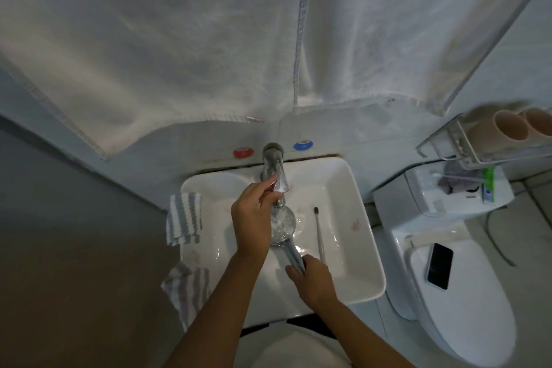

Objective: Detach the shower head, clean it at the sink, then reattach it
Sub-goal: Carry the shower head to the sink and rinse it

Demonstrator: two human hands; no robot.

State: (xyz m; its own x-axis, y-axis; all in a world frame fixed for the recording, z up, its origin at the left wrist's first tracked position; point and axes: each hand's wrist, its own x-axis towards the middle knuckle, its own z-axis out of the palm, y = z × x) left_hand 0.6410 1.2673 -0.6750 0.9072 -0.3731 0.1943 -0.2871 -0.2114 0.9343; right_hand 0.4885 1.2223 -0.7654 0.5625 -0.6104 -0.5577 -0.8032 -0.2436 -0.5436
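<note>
Right, we're at the sink [352, 188], mid-clean. Our right hand [313, 279] has its fingers wrapped round the handle of the chrome shower head [283, 225], low in the basin and nearest us. The long axis runs from that handle away and slightly left, up to the round face, which sits right under the faucet [273, 172] spout. Water looks to be hitting the face, but the glare there is poor, so we only guess it runs.

Our left hand [254, 215] reaches over the head's left side, fingers curled and pinching the faucet lever. So the left hand is on the tap and the right is the only 1 carrying the head; any turn of the face under the stream has to come from the right wrist.

A toothbrush [319, 233] lies in the basin just right of the head, bristles away from us, near the right hand. We judge it the scrubbing tool.

2 striped cloths hang on the sink's left rim, upper cloth [183, 218] and lower cloth [188, 287]. A phone [439, 266] rests on the toilet lid [466, 308].

Red cap [243, 152] and blue cap [303, 145] flank the faucet; their print is unreadable. No brand legible.
</note>
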